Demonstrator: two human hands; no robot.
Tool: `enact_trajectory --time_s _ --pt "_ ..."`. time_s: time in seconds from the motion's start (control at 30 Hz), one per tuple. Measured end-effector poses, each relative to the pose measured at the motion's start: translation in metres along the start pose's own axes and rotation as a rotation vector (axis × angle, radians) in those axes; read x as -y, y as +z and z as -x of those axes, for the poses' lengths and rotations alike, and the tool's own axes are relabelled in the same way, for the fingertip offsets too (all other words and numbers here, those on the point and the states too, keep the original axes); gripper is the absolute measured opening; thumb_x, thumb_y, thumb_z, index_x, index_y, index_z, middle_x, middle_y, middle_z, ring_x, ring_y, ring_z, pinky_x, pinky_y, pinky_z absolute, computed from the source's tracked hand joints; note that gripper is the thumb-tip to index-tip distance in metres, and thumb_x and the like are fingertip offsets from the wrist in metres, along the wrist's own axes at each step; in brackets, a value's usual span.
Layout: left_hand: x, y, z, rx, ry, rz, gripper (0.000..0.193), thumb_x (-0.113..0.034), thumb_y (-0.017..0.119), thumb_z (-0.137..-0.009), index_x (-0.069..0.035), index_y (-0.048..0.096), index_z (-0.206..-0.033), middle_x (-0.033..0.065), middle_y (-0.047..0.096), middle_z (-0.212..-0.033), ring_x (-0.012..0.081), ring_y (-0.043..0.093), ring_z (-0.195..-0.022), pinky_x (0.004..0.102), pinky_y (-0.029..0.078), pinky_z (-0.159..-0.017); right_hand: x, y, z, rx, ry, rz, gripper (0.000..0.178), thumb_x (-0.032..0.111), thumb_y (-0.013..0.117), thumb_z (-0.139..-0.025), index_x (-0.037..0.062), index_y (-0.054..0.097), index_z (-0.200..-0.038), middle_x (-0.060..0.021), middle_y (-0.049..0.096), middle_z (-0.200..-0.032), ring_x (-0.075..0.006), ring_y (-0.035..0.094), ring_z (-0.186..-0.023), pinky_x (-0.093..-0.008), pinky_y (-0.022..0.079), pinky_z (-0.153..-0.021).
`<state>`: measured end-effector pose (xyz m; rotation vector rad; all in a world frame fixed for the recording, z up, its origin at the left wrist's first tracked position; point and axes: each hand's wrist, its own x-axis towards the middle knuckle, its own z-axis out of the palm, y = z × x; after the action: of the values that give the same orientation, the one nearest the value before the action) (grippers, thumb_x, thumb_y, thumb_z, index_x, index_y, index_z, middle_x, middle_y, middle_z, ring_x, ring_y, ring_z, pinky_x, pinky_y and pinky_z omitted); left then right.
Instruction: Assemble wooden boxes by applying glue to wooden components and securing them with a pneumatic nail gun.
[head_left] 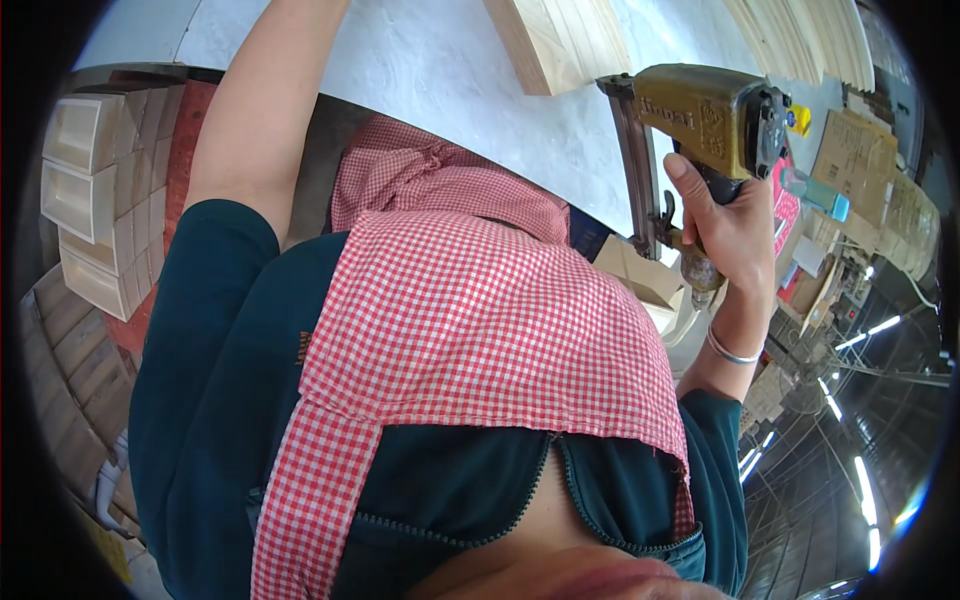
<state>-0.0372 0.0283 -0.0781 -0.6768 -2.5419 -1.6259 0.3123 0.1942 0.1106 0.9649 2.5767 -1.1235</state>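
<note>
My right hand (730, 225) is wrapped round the grip of a brass-coloured pneumatic nail gun (700, 115), thumb along its near side. The gun's dark nose rests close to the end of a pale wooden piece (560, 45) on the white tabletop; whether they touch I cannot tell. An air hose fitting hangs below the grip. My left forearm (255, 110) reaches up past the top edge of the picture, so my left hand and whatever it holds are out of sight.
Pale wooden strips (800, 40) lie stacked at the far right of the white table (430, 75). Open wooden boxes (85, 190) are piled at the left. Cardboard boxes (850, 155) and a blue-capped bottle (815, 192) stand at the right.
</note>
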Motion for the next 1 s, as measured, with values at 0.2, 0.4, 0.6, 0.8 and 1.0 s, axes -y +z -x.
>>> enact_trajectory --time_s 0.2,0.4,0.6,0.8,1.0 --pt "-0.005 0.0 0.004 0.002 -0.024 0.053 0.026 -0.02 0.073 -0.08 0.002 0.072 -0.093 0.0137 0.071 -0.084 0.0249 0.064 -0.076 0.0337 0.053 -0.074 -0.001 -0.001 -0.004 0.021 -0.01 0.009 0.029 0.023 0.08 -0.088 -0.0016 0.07 -0.101 0.0 0.057 -0.053 -0.0086 0.048 -0.038 -0.0209 0.034 -0.037" --pt "-0.004 0.0 0.004 0.008 -0.014 0.089 0.025 -0.019 0.072 -0.081 0.003 0.072 -0.093 0.0138 0.071 -0.084 0.0241 0.064 -0.077 0.0331 0.053 -0.075 -0.01 -0.002 -0.008 0.029 0.052 -0.033 0.027 0.022 0.08 -0.089 -0.0016 0.07 -0.097 -0.0001 0.057 -0.053 -0.0084 0.048 -0.038 -0.0209 0.034 -0.037" --pt "-0.002 0.001 0.005 0.028 -0.03 0.149 0.027 -0.02 0.073 -0.081 0.003 0.071 -0.094 0.0145 0.071 -0.085 0.0241 0.065 -0.077 0.033 0.053 -0.075 -0.023 0.003 -0.005 -0.01 0.102 -0.13 0.025 0.021 0.08 -0.089 -0.0016 0.07 -0.094 -0.0007 0.057 -0.053 -0.0086 0.048 -0.038 -0.0212 0.035 -0.037" --pt "-0.003 -0.003 -0.002 0.032 -0.037 -0.107 0.044 -0.022 0.074 -0.08 0.003 0.065 -0.115 0.0183 0.069 -0.102 0.0284 0.065 -0.088 0.0368 0.053 -0.082 -0.024 0.008 0.008 -0.12 0.029 -0.136 0.024 0.018 0.08 -0.088 -0.0027 0.07 -0.096 -0.0017 0.059 -0.056 -0.0086 0.048 -0.04 -0.0216 0.035 -0.038" --pt "-0.071 -0.013 0.008 0.273 0.531 -0.376 0.078 -0.028 0.081 -0.071 0.001 0.05 -0.135 0.0227 0.062 -0.119 0.0391 0.059 -0.112 0.0435 0.048 -0.098 -0.043 0.004 0.033 -0.256 0.013 -0.067 0.024 0.015 0.08 -0.087 -0.0036 0.07 -0.098 -0.0025 0.061 -0.06 -0.0083 0.047 -0.041 -0.0218 0.035 -0.038"
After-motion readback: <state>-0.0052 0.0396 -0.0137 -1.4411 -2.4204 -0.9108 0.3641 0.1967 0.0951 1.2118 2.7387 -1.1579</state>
